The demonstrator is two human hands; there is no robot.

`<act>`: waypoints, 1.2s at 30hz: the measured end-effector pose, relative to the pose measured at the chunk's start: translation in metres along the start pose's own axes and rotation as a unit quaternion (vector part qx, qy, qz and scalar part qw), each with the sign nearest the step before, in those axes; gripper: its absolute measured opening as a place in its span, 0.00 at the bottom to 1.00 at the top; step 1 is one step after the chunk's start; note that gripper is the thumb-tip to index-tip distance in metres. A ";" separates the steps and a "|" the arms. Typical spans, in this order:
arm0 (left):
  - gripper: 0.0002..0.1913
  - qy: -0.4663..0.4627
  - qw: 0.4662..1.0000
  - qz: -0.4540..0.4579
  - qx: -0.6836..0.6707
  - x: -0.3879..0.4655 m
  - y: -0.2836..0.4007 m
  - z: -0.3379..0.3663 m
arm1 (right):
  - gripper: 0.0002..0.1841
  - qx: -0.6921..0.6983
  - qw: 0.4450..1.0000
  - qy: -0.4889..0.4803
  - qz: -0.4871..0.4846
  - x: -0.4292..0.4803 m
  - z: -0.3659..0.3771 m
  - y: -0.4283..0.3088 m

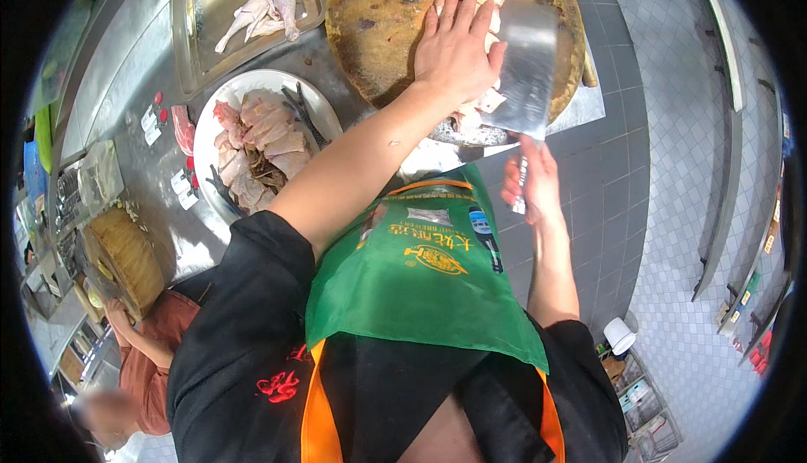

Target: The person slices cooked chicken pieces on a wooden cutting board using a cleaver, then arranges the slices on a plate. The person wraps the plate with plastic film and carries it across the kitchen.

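My left hand (459, 46) lies spread over a row of chopped raw chicken pieces (484, 100) on a round wooden chopping block (378, 28). Its palm hides part of the meat. In my right hand (536, 176) is the handle of a Chinese cleaver (523, 65), gripped just off the block's near edge. The broad steel blade reaches over the block with its face showing, right beside the chicken. Some pieces meet the blade's left side; whether any rest on it I cannot tell.
Left of the block, a white plate (205, 100) holds raw poultry pieces and dark feet. Chicken legs (255, 15) lie in a metal tray (183, 53). A piece of raw meat (183, 130) rests on the steel counter (135, 160). A co-worker (157, 362) stands at another wooden block (126, 255).
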State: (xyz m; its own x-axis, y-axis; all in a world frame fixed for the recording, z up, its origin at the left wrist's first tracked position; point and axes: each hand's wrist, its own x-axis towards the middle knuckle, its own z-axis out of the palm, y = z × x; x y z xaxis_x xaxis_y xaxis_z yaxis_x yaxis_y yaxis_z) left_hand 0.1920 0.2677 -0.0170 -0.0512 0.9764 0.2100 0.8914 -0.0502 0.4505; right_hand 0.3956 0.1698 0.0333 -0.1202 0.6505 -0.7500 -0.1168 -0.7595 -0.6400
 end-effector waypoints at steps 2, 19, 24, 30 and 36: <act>0.35 0.009 1.000 -0.020 -0.020 -0.001 -0.003 0.000 | 0.17 0.007 0.999 -0.041 -0.012 0.008 0.021 0.002; 0.42 0.031 0.998 -0.034 -0.039 0.002 -0.015 0.003 | 0.17 0.087 0.994 -0.059 0.021 0.002 0.053 0.015; 0.43 0.009 0.995 -0.043 -0.085 0.001 -0.015 -0.003 | 0.15 0.057 0.998 -0.039 -0.005 0.013 0.047 0.005; 0.45 0.029 0.998 -0.046 -0.027 0.007 -0.011 -0.004 | 0.18 0.062 0.996 -0.059 0.001 0.000 0.025 0.015; 0.42 0.020 0.996 -0.070 -0.059 0.015 -0.019 0.005 | 0.19 0.011 0.998 -0.024 0.059 -0.018 -0.007 0.021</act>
State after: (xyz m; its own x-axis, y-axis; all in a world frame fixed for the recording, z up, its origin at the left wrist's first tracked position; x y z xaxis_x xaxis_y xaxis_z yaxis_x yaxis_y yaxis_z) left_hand 0.1770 0.2843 -0.0268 -0.1922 0.9663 0.1715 0.8147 0.0597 0.5768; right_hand 0.4019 0.1421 0.0322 -0.1813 0.5575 -0.8102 -0.1207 -0.8302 -0.5442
